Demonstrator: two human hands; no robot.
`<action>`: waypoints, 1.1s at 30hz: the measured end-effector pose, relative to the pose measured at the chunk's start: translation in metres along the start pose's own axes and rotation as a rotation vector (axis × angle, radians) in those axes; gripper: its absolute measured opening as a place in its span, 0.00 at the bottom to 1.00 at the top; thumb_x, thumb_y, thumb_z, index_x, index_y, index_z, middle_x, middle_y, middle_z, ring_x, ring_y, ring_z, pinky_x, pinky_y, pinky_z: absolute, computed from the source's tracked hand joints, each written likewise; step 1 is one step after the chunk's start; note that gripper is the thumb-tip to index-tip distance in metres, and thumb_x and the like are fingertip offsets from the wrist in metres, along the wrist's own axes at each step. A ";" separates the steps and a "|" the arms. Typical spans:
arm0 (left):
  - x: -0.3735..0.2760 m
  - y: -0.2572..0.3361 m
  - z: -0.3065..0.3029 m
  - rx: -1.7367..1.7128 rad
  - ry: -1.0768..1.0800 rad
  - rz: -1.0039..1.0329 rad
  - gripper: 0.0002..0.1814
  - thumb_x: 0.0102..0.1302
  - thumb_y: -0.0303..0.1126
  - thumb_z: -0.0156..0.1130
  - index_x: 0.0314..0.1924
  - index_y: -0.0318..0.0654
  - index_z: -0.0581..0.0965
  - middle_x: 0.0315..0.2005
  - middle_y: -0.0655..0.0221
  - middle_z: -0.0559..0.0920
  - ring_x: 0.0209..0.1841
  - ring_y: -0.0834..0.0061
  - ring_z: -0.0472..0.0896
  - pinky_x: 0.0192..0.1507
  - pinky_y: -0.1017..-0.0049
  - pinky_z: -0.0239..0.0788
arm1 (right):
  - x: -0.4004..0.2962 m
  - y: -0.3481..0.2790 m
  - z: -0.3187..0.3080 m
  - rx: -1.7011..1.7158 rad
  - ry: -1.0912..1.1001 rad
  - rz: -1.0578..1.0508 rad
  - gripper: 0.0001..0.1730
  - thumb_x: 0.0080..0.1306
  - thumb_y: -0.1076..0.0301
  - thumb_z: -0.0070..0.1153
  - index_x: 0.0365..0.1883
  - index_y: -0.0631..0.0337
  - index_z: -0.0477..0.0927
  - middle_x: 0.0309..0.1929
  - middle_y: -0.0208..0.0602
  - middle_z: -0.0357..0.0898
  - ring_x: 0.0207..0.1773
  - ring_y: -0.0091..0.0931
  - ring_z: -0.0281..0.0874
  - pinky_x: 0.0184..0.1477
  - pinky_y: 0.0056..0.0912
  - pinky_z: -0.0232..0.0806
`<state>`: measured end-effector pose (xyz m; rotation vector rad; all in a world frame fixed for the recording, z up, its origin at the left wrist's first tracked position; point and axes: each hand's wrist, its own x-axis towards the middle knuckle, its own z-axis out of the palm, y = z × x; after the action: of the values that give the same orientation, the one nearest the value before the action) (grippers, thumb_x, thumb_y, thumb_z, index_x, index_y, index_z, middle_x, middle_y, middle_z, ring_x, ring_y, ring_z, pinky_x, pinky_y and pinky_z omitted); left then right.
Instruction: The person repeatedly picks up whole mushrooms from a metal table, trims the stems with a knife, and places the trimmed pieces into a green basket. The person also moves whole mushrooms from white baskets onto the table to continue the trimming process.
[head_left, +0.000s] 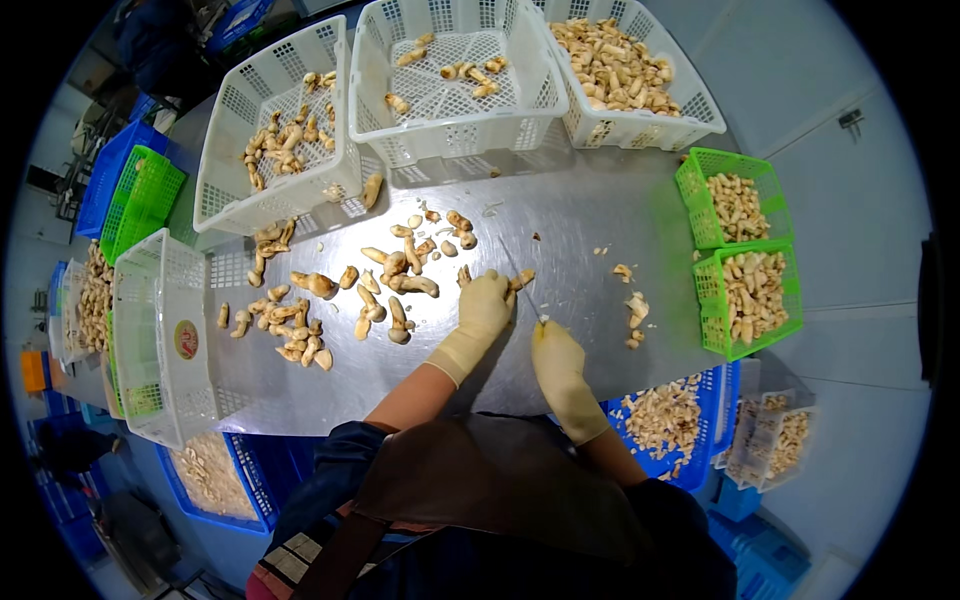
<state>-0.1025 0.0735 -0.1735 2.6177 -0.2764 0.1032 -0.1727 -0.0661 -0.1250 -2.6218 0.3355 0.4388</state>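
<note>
My left hand, in a cream rubber glove, presses a brown-and-white mushroom against the stainless steel table. In my gloved right hand is a thin-bladed knife, its blade pointing away from me and lying close by that mushroom. A small white scrap sits by the knife's handle end. Left of my left hand lie loose mushrooms, some whole and some in pieces. A denser pile of mushrooms is farther left. Pale trimmed pieces lie to the right of the knife.
White plastic crates holding mushrooms line the table's far side. Two green baskets of small pieces stand at the right edge. An upright white crate borders the left. Blue crates sit below table height. A person is at upper left.
</note>
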 end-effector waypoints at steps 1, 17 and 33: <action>0.001 -0.002 0.000 -0.010 -0.008 -0.011 0.09 0.59 0.37 0.64 0.28 0.40 0.79 0.30 0.60 0.79 0.34 0.55 0.80 0.57 0.45 0.60 | 0.004 -0.004 -0.001 -0.008 0.004 -0.015 0.20 0.73 0.56 0.43 0.36 0.62 0.80 0.37 0.55 0.82 0.42 0.51 0.81 0.46 0.54 0.72; 0.009 -0.003 0.014 0.049 -0.055 -0.060 0.11 0.63 0.39 0.60 0.32 0.41 0.83 0.33 0.59 0.81 0.36 0.55 0.82 0.61 0.43 0.56 | 0.001 0.010 -0.008 -0.053 -0.102 0.032 0.21 0.70 0.56 0.43 0.39 0.65 0.83 0.40 0.58 0.83 0.45 0.51 0.81 0.48 0.53 0.72; -0.009 -0.003 -0.060 -1.903 -0.473 -0.618 0.26 0.75 0.52 0.48 0.64 0.44 0.68 0.40 0.74 0.77 0.43 0.73 0.77 0.42 0.74 0.70 | 0.005 0.014 -0.031 0.305 0.326 -0.028 0.29 0.66 0.50 0.54 0.61 0.55 0.75 0.37 0.42 0.85 0.42 0.41 0.83 0.43 0.46 0.73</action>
<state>-0.1115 0.1076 -0.1236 0.6909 0.2411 -0.6563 -0.1647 -0.0932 -0.1062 -2.3872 0.4316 -0.0523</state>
